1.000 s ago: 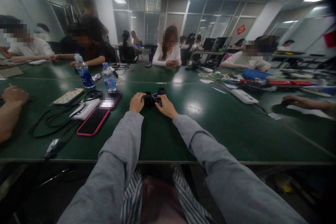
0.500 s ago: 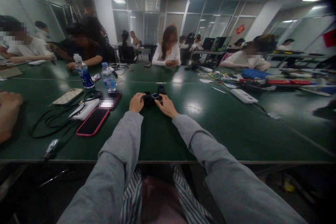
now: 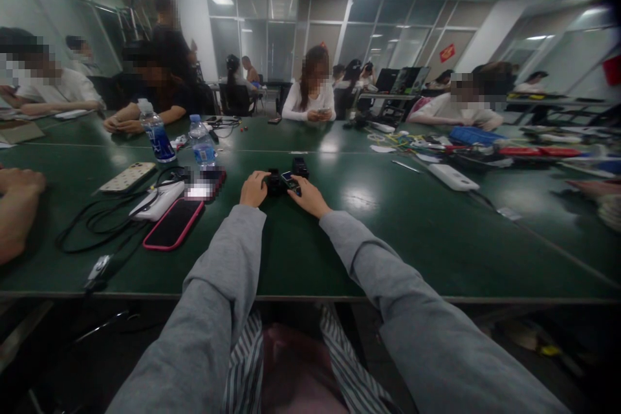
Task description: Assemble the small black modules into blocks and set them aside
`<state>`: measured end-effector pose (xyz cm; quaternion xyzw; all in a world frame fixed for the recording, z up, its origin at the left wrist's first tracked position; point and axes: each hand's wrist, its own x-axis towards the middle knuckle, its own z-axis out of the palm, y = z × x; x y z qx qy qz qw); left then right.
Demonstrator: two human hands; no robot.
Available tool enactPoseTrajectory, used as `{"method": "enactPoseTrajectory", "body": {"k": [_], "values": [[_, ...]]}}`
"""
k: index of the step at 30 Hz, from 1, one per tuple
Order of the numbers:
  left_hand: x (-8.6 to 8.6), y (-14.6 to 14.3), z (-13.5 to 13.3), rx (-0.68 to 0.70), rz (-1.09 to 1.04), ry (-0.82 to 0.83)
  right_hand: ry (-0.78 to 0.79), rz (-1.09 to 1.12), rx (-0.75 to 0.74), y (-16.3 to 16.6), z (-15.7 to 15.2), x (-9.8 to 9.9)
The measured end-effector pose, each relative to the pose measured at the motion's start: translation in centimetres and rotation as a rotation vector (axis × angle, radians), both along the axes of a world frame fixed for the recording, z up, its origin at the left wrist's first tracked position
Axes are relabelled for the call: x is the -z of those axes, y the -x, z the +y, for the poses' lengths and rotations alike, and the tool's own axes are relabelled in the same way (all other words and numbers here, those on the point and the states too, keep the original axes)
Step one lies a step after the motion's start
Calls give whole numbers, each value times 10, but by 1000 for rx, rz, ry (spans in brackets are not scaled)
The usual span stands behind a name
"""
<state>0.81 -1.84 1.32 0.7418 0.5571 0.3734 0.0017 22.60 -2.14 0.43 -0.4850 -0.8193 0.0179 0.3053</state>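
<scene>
Both my arms in grey sleeves reach out over a dark green table (image 3: 412,233). My left hand (image 3: 253,189) is curled against the left side of a small black device (image 3: 284,180) with a lit screen. My right hand (image 3: 307,197) rests on its right side, fingers closed on it. The device sits on the table between the two hands. A second small black block (image 3: 299,167) stands just behind it.
Left of my hands lie a pink-cased phone (image 3: 173,223), a white power bank (image 3: 156,202), black cables (image 3: 92,223), a patterned phone (image 3: 127,177) and two water bottles (image 3: 155,131). A white power strip (image 3: 451,177) lies right. Other people sit around the table; another person's hand (image 3: 17,197) rests at left.
My hands and the device stay almost still. The arm of a person at the far right drew back off the table. The hand at the left edge shifted slightly.
</scene>
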Motion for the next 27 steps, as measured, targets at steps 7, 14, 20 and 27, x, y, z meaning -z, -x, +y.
{"method": "enactPoseTrajectory", "body": {"k": [7, 14, 20, 27], "values": [[1, 0, 3, -4, 17, -5, 56, 4, 10, 0, -2, -2], [0, 0, 0, -13, 12, 45, 52, 27, -12, -1, -2, -2], [-1, 0, -1, -4, 18, 74, 41, 47, -4, -1, 0, 0], [1, 1, 0, -27, 45, 81, 59, 102, -35, -15, -10, -1]]}}
